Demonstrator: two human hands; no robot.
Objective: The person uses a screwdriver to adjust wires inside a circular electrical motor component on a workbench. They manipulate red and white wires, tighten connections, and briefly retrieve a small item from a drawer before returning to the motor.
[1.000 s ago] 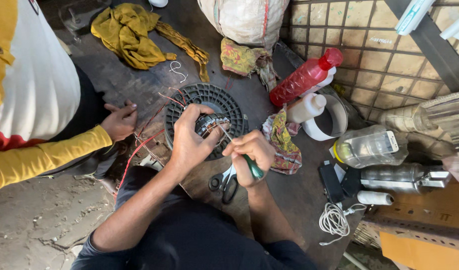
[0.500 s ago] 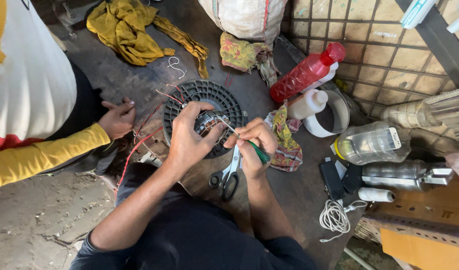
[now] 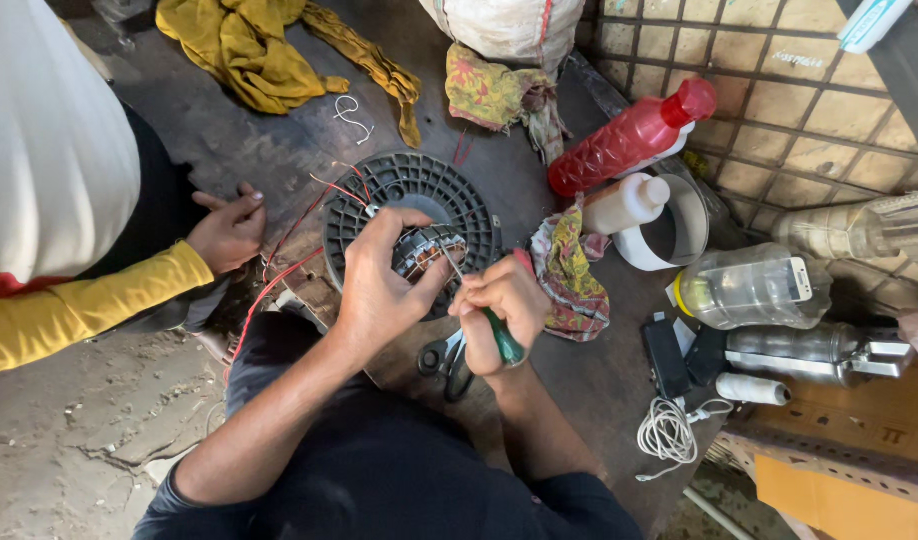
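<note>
Fingers of my left hand curl tight around the coil of copper wire in the middle of the round black grille, which lies flat on the dark table. My right hand makes a fist around a green-handled screwdriver, its thin tip touching the coil. Black scissors lie just under that hand. Another person's hand rests left of the grille, by red wires.

head cam | above the worker, looking steeply down | close over both hands | bench fills frame
</note>
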